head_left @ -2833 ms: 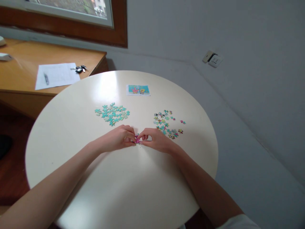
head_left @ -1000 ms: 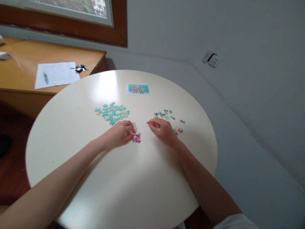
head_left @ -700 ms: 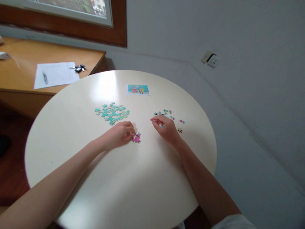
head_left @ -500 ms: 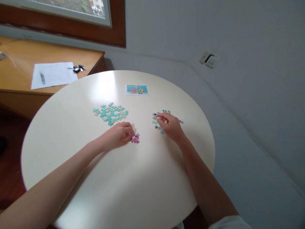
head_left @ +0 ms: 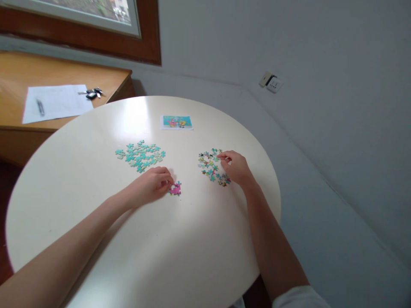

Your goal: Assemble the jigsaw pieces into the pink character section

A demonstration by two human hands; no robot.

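My left hand [head_left: 157,182] is curled beside a small pink joined puzzle section [head_left: 175,189]. Its fingertips pinch together at the section's left edge, and whatever they grip is too small to make out. Over the right side of a pile of multicoloured puzzle pieces [head_left: 212,173] is my right hand [head_left: 236,166]. Its fingers reach loosely towards the pieces, thumb a little apart, with nothing visible between them. To the left, beyond my left hand, lies a spread of turquoise and pale green puzzle pieces [head_left: 141,156].
A small picture card [head_left: 176,122] with two cartoon figures lies towards the far side of the round white table [head_left: 192,256]. On the wooden desk [head_left: 105,72] at the left are a sheet of paper [head_left: 58,96], a pen [head_left: 40,108] and keys [head_left: 92,93]. A wall stands at the right.
My right hand has shifted over the pile towards its right side, uncovering pieces at its middle and front. My left hand stays by the pink section. The view has turned slightly right.
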